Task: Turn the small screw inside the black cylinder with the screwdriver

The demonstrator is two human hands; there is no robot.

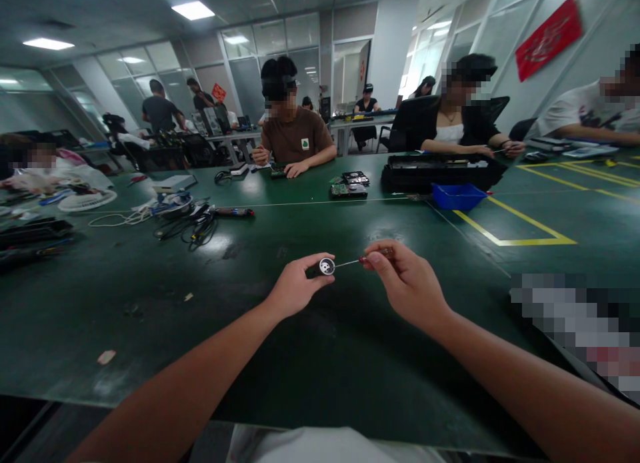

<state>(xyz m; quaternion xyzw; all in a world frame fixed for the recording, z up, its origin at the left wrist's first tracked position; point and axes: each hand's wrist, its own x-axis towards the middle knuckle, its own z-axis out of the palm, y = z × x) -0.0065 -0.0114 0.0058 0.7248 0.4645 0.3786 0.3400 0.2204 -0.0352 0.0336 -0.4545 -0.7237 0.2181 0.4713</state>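
Note:
Between thumb and fingers, my left hand (297, 286) grips a small round part (327, 267) with a dark side, a silvery rim and pale details inside its face. My right hand (407, 279) is closed around the handle of a screwdriver (349, 263). The thin shaft points left, and its tip meets the right side of the round part's rim; whether it goes inside I cannot tell. Both hands are above the green tabletop (330, 369), near its front edge.
Bundled black cables (197, 223) lie left, beyond my hand. Hard drives (349, 189) sit ahead, with a blue tray (457, 196) and a long black housing (443, 173) to their right. Across the table, a person in a brown shirt (300, 139) handles parts. Yellow tape (530, 241) marks the right side.

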